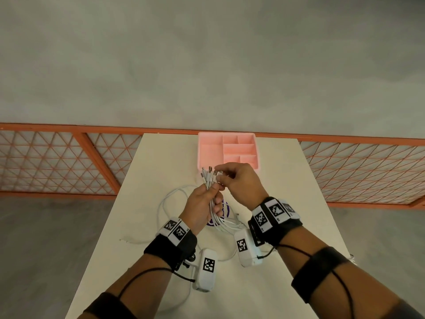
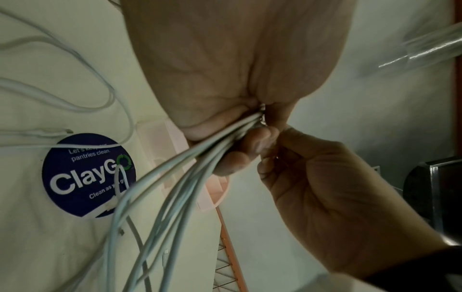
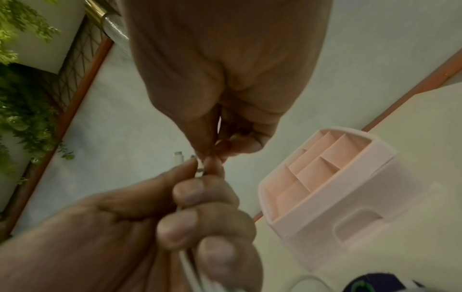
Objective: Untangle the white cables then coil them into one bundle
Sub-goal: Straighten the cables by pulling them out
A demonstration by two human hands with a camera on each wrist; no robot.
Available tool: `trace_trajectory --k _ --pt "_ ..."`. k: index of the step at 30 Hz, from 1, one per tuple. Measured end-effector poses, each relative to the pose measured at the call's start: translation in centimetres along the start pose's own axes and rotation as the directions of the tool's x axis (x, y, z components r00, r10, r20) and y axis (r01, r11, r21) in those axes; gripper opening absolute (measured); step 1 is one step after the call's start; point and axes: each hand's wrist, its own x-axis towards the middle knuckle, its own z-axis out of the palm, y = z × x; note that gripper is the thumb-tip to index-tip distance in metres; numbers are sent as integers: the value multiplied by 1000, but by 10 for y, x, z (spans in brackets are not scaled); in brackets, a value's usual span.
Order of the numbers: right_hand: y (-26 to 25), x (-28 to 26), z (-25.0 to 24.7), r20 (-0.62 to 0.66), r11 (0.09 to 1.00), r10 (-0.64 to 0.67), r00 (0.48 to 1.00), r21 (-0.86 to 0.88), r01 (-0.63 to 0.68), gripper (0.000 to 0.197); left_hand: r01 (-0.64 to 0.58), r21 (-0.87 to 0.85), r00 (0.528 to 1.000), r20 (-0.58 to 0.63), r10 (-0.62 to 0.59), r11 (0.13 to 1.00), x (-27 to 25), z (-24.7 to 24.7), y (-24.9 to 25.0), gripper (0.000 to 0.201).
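Much of the white cables (image 1: 212, 203) was hidden inside the left hand (image 1: 202, 208), whose fingers were curled round the gathered strands above the middle of the counter (image 1: 147, 171). Only the plug ends (image 1: 208, 174) fanned out above the fist, and their exact number was hard to make out. The right hand (image 1: 239, 183) met them from the other side, thumb and forefinger pinching one plug near the top of the bunch; which plug could not be told. Below the fist the strands ran down to the counter and spread in loose loops toward its left edge, partly covered by both forearms and the wrist cameras (image 1: 207, 268).

A pink organiser (image 1: 205, 150) with open compartments stood at the far edge of the counter, just beyond the hands, its near wall partly blocked by them. A round blue sticker (image 1: 226, 209) lay on the counter under the hands, mostly covered in the head view.

The left wrist view showed the sticker (image 2: 87, 175) plainly, with "ClayGo" printed on it and cable loops crossing it, and the strands (image 2: 175, 177) leaving the fist. The right wrist view was blurred, yet showed the left hand's fingertips (image 3: 187, 191) stacked over the bundle and green plants (image 3: 22, 110) beyond an orange railing (image 3: 82, 83).
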Motion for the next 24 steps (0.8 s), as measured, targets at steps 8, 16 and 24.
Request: trace_trajectory --k 8,16,24 --pt "2 -3 2 62 999 -45 997 -23 47 23 60 15 998 -10 -60 998 0 -5 -6 25" --pt "0 -3 9 238 984 -79 968 -135 114 43 36 170 997 54 -46 985 1 2 2 31" --pt "-5 -6 9 288 971 -151 946 -137 197 47 18 182 999 38 -25 983 5 -6 1 34"
